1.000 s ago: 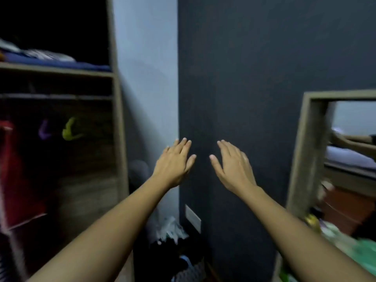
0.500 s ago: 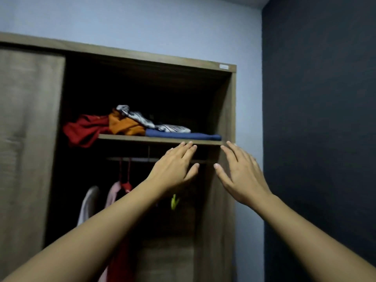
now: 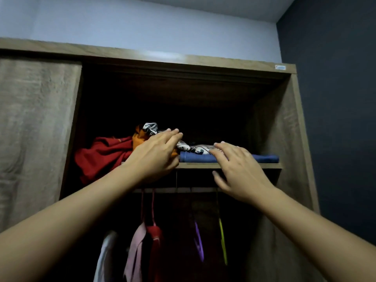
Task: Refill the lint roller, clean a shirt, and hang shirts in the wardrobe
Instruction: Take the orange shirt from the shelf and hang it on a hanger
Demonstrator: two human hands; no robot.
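Swung up and left in the last second, away from dark wall corner, now facing open wardrobe (image 3: 284, 139) and its top shelf (image 3: 234, 165). Reaching in with left hand (image 3: 156, 157) across orange shirt (image 3: 139, 137), fingers (image 3: 173, 137) straight and close together, tips near black-and-white cloth (image 3: 151, 128) at 12 o'clock of that hand; cannot tell if touching. Reaching with right hand (image 3: 238, 169) at 3 o'clock of the left, fingers straight and a little spread, tips at the near end of the same cloth where it lies on folded blue shirt (image 3: 264, 158), thumb hanging below shelf edge. Holding nothing in either hand, same as a second ago, only now right at the pile. Spotting red shirt (image 3: 101, 155) at 9 o'clock of left hand, slumped over shelf edge. Seeing rail (image 3: 183, 189) at 6 o'clock below shelf, with pink, red and white clothes hung, plus purple hanger (image 3: 198, 243) and yellow hanger (image 3: 222, 241) apparently bare. Finding no lint roller in view. Judging from the reach: about to take a shirt off the shelf for cleaning or hanging, so hanging step hardly begun. Worth pulling slowly, since loose pile could slide off with it.
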